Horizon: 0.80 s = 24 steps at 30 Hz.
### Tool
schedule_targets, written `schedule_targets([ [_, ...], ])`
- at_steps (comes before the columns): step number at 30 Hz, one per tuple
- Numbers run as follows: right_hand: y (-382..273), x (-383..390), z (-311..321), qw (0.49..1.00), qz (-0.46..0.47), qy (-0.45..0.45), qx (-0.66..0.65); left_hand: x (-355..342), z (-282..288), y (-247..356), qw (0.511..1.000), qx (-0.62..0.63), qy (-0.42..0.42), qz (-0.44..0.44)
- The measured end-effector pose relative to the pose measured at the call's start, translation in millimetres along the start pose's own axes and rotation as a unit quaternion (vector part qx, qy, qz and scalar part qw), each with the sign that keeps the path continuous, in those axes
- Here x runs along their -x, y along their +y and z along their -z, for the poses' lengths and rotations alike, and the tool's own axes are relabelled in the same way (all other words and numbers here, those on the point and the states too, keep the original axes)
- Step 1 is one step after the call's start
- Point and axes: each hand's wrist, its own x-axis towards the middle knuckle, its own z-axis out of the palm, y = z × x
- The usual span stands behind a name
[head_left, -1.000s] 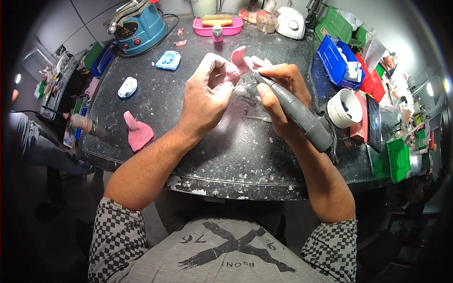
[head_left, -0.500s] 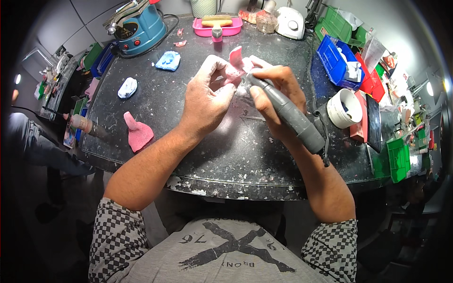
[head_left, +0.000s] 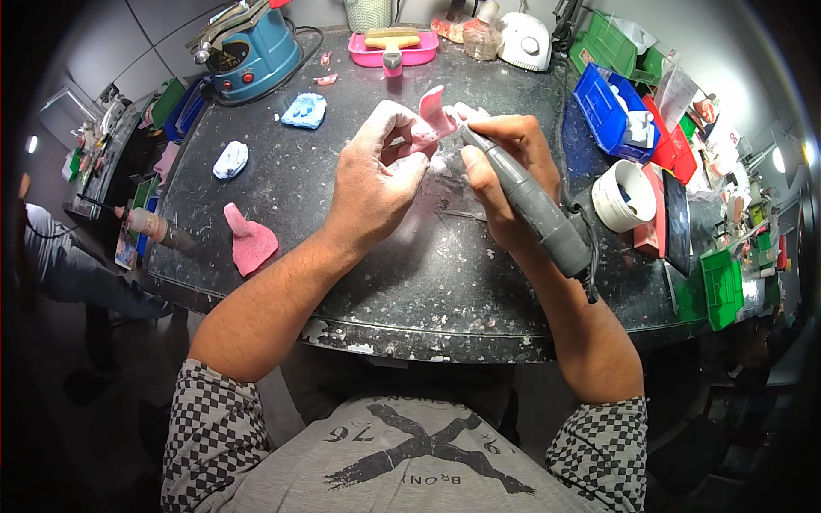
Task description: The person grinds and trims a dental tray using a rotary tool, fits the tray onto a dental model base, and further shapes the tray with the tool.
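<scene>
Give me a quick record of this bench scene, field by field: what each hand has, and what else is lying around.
Left hand: left hand pinches a pink piece above the bench
Right hand: right hand grips a grey handheld rotary tool, tip at the pink piece
Surface: dark speckled worktop, dusty
Left of hands: pink cast, white cast, light blue cast
Back: blue machine, pink tray
Right: white tub, blue bin

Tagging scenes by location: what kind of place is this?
Probably a dental lab bench: right hand runs a grey rotary handpiece on a pink piece held by the left hand; blue trimming machine behind.
</scene>
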Motion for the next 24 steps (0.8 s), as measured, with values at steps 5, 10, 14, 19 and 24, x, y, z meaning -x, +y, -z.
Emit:
schedule_targets([
  [5,3.6,-0.6,-0.6,1.0,0.005,0.006,0.004,0.6,1.3,-0.9,1.0,-0.027,0.002,-0.007],
  [10,0.2,-2.9,1.6,1.0,0.026,0.0,0.005,-0.7,1.4,-1.9,1.0,-0.001,-0.001,0.01],
  [14,1.8,-6.0,-0.6,0.994,-0.026,0.085,-0.058,-6.6,9.9,-9.1,0.988,0.13,-0.033,0.078],
  [19,1.4,-7.5,5.5,0.993,-0.082,0.06,-0.057,-8.2,9.7,-1.7,0.937,0.295,-0.071,0.172],
  [24,-8.7,-13.8,26.4,0.997,-0.065,0.032,0.016,-11.9,16.1,-2.7,0.915,0.34,-0.078,0.204],
])
